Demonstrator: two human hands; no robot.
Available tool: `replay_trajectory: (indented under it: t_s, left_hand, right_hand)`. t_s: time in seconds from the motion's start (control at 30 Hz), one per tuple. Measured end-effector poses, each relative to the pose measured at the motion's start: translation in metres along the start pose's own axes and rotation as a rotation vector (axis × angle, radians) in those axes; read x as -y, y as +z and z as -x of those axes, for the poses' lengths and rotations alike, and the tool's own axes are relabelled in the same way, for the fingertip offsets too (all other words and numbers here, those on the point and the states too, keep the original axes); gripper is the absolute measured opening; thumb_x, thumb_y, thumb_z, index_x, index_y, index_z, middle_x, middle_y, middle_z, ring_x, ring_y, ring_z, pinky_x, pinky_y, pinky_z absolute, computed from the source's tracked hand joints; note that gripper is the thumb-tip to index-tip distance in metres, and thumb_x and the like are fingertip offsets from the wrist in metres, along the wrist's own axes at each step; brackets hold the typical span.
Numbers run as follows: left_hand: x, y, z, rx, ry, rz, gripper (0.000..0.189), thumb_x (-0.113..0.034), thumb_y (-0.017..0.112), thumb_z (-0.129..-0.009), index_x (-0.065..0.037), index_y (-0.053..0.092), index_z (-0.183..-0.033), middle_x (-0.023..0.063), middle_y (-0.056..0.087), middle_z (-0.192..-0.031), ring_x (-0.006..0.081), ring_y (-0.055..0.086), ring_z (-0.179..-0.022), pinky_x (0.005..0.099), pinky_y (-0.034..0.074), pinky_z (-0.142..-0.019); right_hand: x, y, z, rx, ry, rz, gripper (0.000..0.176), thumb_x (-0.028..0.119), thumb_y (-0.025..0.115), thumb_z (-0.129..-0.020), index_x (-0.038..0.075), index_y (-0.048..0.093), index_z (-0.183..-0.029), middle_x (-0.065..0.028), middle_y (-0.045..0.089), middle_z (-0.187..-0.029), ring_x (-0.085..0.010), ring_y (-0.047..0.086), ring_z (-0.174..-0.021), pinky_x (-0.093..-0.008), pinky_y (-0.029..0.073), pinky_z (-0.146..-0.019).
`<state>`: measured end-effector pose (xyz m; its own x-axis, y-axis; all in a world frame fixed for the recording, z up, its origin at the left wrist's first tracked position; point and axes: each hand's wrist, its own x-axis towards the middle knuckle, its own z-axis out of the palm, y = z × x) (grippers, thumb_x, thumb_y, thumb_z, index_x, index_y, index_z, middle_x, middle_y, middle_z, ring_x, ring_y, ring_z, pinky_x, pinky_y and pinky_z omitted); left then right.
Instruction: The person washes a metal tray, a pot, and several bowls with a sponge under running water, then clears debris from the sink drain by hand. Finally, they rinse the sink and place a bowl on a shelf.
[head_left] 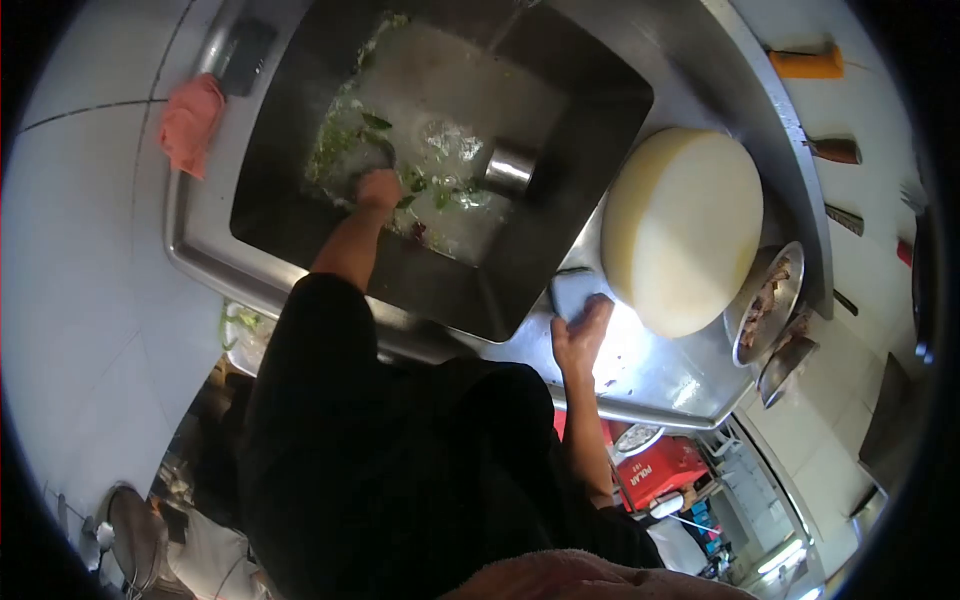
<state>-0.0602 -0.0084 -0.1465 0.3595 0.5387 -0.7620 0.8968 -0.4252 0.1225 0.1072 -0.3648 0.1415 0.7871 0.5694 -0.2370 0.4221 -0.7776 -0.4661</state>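
My left hand (378,188) is down inside a deep steel sink (530,250), its fingers closed at a dark curved thing whose kind I cannot tell. Around it, green leaves (415,182) and small scraps lie in shallow water on the sink bottom. A shiny metal cup (509,168) lies to the right of that hand. My right hand (580,338) is on the steel counter beside the sink, thumb and fingers closed at the near end of a flat grey-blue rectangular thing (572,292). Just right of it, a thick round white cutting board (690,230) stands on the counter.
A pink cloth (192,125) hangs over the sink's left rim. Right of the board, a metal bowl (768,303) holds brownish pieces. Several handled tools, one with an orange handle (808,64), are along the wall. Below the counter is a red box (660,472).
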Motion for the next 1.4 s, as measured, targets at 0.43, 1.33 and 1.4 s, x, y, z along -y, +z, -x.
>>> replay_trajectory:
  t_s: [0.43,1.33,1.4]
  left_hand:
    - [-0.128,-0.175,0.189,-0.045,0.58,1.522,0.043,0.014,0.047,-0.074,-0.001,0.063,-0.111,0.0029,0.067,-0.101,0.0115,0.062,-0.088,0.0261,0.049,-0.082]
    - [-0.151,-0.206,0.117,0.12,0.205,1.918,0.034,-0.027,0.057,-0.097,0.001,0.053,-0.116,0.0129,0.063,-0.101,0.0291,0.064,-0.091,0.047,0.055,-0.081]
    - [-0.139,-0.203,0.091,0.062,0.246,1.884,0.038,-0.031,0.056,-0.098,0.0,0.052,-0.119,0.0136,0.063,-0.103,0.0294,0.065,-0.094,0.0496,0.056,-0.081]
  right_hand:
    - [0.188,0.062,-0.246,0.38,0.09,-0.922,0.052,0.039,0.068,-0.087,-0.003,0.058,-0.116,-0.0192,0.061,-0.106,-0.0321,0.058,-0.103,-0.0403,0.044,-0.094]
    - [0.193,0.072,-0.244,-0.242,-0.349,-0.047,0.046,0.033,0.062,-0.088,0.005,0.055,-0.123,-0.0234,0.056,-0.121,-0.0433,0.052,-0.112,-0.052,0.041,-0.098]
    - [0.173,0.118,-0.229,0.077,-0.44,-0.368,0.047,0.036,0.062,-0.089,0.005,0.056,-0.125,-0.0244,0.057,-0.112,-0.0418,0.052,-0.109,-0.0499,0.04,-0.096]
